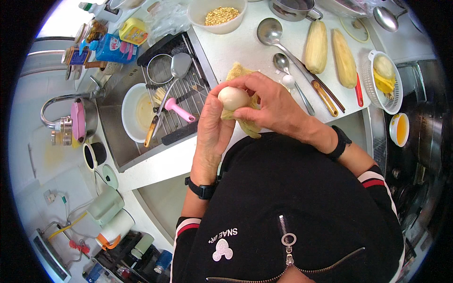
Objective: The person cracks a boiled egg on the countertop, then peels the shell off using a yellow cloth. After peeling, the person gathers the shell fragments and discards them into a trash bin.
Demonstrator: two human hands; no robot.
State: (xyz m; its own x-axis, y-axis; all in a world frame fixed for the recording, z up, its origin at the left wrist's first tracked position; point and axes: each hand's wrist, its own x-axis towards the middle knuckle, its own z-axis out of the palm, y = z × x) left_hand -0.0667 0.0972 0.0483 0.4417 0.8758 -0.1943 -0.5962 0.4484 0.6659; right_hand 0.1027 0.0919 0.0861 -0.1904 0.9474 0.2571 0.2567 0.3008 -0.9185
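Both my hands are around a smooth, round, cream-coloured food item (233, 98), perhaps a peeled onion or an egg. My left hand (214, 131) holds it from the left, thumb towards me. From the other side, my right hand (274, 102) grips it with the thumb low and the fingers curved over the top. Behind and beneath them, a yellow cloth (236, 71) lies on the white counter (233, 46), partly hidden by my hands. Beside my right hand are a small metal spoon (300, 90) and a small white round thing (288, 81).
Left is a sink (113, 123) with a white bowl (132, 122), a rack (184, 92) and a spatula (181, 65). Corn cobs (316, 47), a ladle (270, 30), a red-handled tool (359, 90) and a strainer basket (368, 76) stand right. A kernel bowl (198, 19) is behind.
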